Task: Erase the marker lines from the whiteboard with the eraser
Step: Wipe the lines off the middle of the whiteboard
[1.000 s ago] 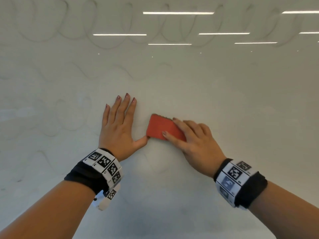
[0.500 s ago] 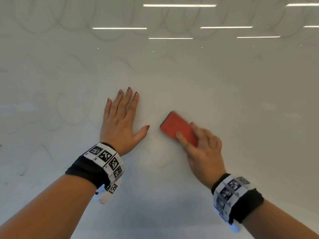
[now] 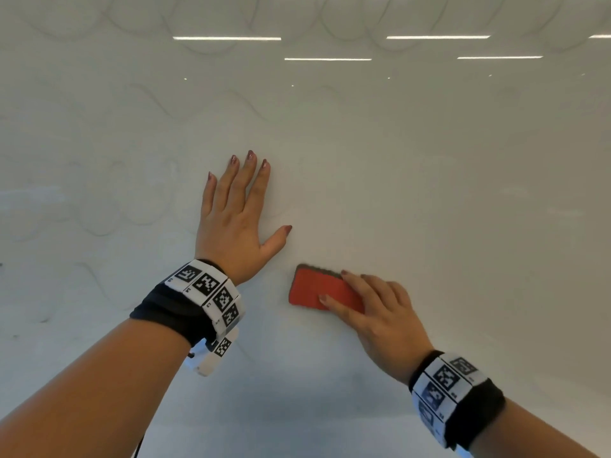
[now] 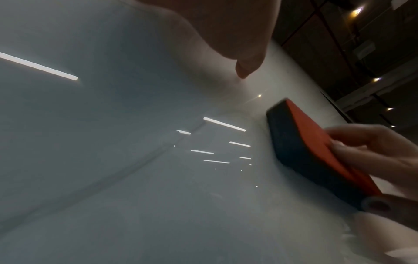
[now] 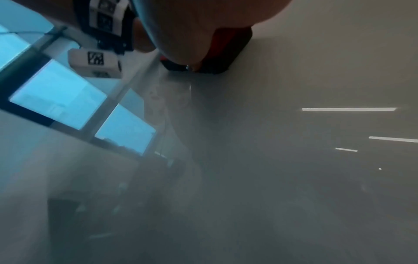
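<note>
The whiteboard (image 3: 429,176) fills the head view, with faint grey loops and wavy lines (image 3: 99,223) left of the hands and along the top. My right hand (image 3: 373,309) grips the red eraser (image 3: 314,287) with thumb and fingers and holds its dark felt side flat on the board. In the left wrist view the eraser (image 4: 316,153) shows its dark felt below the red back. My left hand (image 3: 238,209) lies flat on the board with straight fingers, up and left of the eraser, not touching it.
Ceiling lights are mirrored as bright strips (image 3: 228,38) near the board's top. The right wrist view shows blue window panes (image 5: 58,96) beyond the board's left edge. Both wrists wear black bands with tag markers (image 3: 211,292).
My right hand has carried the eraser down the board, from beside my left thumb to below it. The left hand stays flat in place.
</note>
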